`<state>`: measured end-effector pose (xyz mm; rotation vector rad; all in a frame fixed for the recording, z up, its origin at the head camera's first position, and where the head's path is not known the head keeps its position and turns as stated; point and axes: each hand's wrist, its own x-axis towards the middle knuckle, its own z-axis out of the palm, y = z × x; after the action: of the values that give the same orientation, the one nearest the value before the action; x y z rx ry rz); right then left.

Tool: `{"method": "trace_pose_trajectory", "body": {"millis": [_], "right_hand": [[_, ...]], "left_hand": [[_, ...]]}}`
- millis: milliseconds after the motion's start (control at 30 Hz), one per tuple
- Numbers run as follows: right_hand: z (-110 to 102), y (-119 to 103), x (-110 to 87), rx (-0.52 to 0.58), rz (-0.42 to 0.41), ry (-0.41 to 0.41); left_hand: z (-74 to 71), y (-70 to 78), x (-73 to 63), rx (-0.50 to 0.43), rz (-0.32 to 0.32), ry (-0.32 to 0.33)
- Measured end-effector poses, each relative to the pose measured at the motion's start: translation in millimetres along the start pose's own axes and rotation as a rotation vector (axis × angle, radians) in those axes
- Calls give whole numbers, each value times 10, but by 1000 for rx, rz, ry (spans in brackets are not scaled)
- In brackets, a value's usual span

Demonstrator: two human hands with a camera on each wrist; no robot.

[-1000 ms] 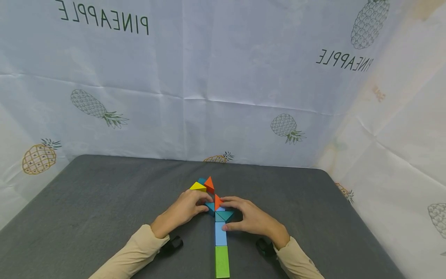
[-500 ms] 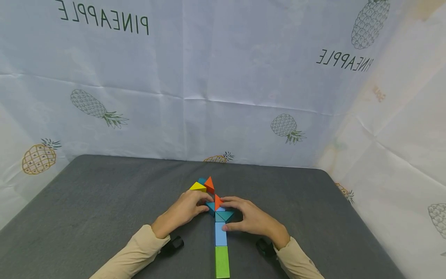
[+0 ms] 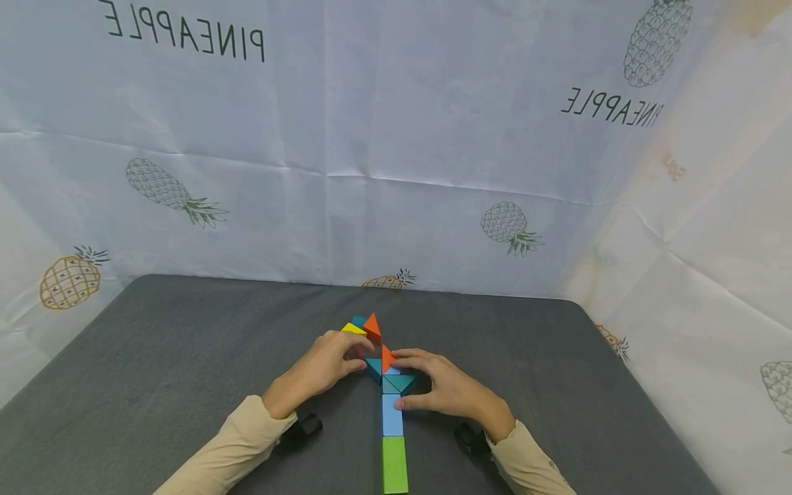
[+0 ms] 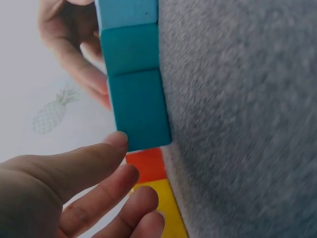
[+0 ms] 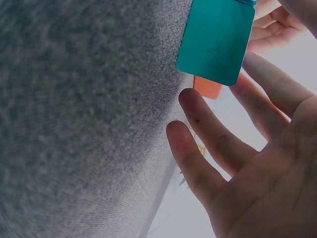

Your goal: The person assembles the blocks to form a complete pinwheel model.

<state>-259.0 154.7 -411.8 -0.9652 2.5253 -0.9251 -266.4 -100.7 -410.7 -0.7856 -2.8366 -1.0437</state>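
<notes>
Wooden blocks form a line up the middle of the dark table in the head view. My left hand (image 3: 323, 363) is beside a teal triangular block (image 3: 375, 370), fingers loosely bent and holding nothing; the left wrist view has its thumb tip at the corner of a teal block (image 4: 140, 111). My right hand (image 3: 456, 388) rests along the other side, index finger at the orange triangle (image 3: 386, 359) and thumb at the light blue block (image 3: 390, 416). Teal triangles (image 3: 403, 383) lie between those fingers. In the right wrist view, its other fingers extend past a teal block (image 5: 217, 42).
A green block (image 3: 394, 466) ends the line nearest me. Beyond the left hand sit a yellow block (image 3: 354, 328), a second orange triangle (image 3: 372, 328) and a teal piece (image 3: 359, 321). Pineapple-print cloth (image 3: 408, 137) hangs behind the table (image 3: 204, 330).
My left hand has drawn slightly back to the left, away from the teal triangle, covering more of the yellow block. The right hand and the blocks stay put.
</notes>
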Motion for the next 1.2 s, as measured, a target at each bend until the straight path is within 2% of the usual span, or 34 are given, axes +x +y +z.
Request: {"method": "trace_pose_trajectory", "body": {"millis": [500,867,1033,1200], "right_hand": [[3,8,3,-6,5,-1],[8,17,8,-7,18,-3],[7,14,9,-3,23,-7],[8,14,7,-7,22,-11]], "left_hand": [[-98,-90,7,13,-13,83],[-112,-140,4,14,-86,143],[-109,-167,4,45,-118,161],[-104,-207,7,55,-128,153]]}}
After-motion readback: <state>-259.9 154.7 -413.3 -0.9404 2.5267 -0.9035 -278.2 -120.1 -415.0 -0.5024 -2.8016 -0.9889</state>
